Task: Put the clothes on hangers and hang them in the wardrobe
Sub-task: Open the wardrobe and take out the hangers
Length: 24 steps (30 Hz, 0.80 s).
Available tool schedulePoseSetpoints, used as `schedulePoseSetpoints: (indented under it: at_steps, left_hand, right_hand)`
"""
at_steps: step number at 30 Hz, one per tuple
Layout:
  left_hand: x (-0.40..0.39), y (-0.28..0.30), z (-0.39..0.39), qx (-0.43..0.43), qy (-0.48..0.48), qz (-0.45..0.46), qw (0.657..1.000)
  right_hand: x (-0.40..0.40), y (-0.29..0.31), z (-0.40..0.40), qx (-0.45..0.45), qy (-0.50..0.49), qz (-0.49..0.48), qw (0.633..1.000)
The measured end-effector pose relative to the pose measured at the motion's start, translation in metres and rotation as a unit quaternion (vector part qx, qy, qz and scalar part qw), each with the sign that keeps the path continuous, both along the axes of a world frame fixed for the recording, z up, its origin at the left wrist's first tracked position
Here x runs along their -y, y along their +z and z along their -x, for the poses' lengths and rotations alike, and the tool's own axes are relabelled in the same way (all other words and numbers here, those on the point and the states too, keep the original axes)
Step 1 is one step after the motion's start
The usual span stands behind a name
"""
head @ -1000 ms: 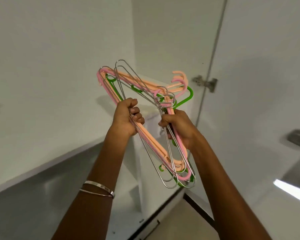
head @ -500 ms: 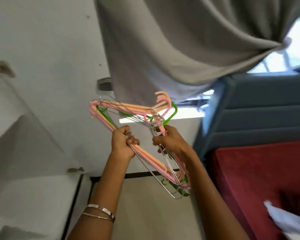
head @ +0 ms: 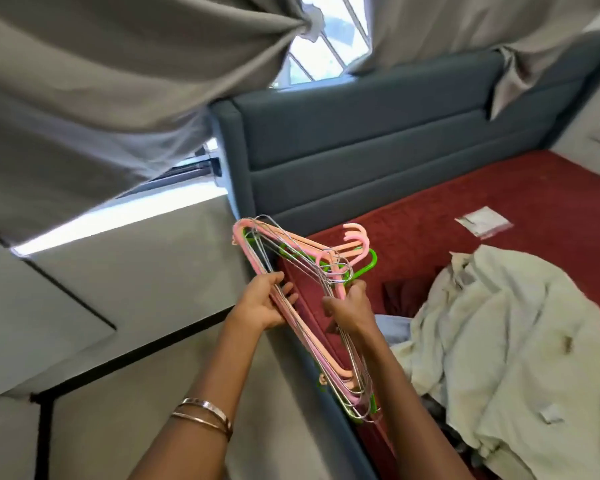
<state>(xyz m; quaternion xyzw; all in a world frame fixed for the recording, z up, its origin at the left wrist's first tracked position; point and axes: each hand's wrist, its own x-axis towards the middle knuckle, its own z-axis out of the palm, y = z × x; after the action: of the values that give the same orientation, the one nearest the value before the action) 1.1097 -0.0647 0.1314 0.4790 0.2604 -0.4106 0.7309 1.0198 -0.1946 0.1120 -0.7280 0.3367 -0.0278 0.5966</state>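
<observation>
Head view, the only one I have: both hands are up in front of me with the hangers (head: 312, 299) between them, a mixed bundle of pink, peach, green and wire ones stacked flat together. My left hand (head: 262, 304) grips the bundle on its left side, fingers (head: 284, 289) curled round the long bars with the thumb behind. My right hand (head: 349, 306) holds the bundle by the necks just under the hooks, fingers wrapped round them. The hooks point up and to the right, toward the bed (head: 465, 220). The bundle's long axis runs from upper left down to lower right, its low corner hanging over the edge of the bed frame.

The clothes (head: 499, 323) lie in a pale crumpled heap on the red mattress, to the right of and below my hands. They are well apart from the hangers, nothing touching. A darker piece (head: 400, 294) sits just left of the heap, close under my right wrist. My right hand is the nearer one to the pile, so I judge it should go for a garment while the left keeps the bundle; before that one hanger has to come free of the stack. No garment is on a hanger yet

The wardrobe is not in view. A grey headboard (head: 361, 133) stands beyond the bed, curtains (head: 118, 81) above it
</observation>
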Motion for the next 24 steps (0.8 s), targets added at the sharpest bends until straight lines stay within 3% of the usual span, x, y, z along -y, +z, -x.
schedulePoseSetpoints:
  at_steps: [7, 13, 21, 24]
  left_hand:
    - [0.089, -0.032, -0.001, 0.008, -0.090, -0.001, 0.996]
    - [0.156, -0.073, -0.052, 0.009, -0.108, -0.021, 0.994]
    - [0.191, -0.147, -0.167, 0.020, -0.124, -0.179, 0.976]
    - [0.189, -0.183, -0.207, 0.019, -0.126, -0.234, 0.964]
  right_hand:
    - [0.088, -0.041, 0.009, -0.017, -0.150, -0.120, 0.981]
    - [0.143, -0.095, -0.043, -0.058, -0.302, -0.217, 0.926]
    - [0.201, -0.179, -0.174, -0.099, -0.424, -0.309, 0.845]
    - [0.205, -0.216, -0.231, -0.068, -0.458, -0.356, 0.812]
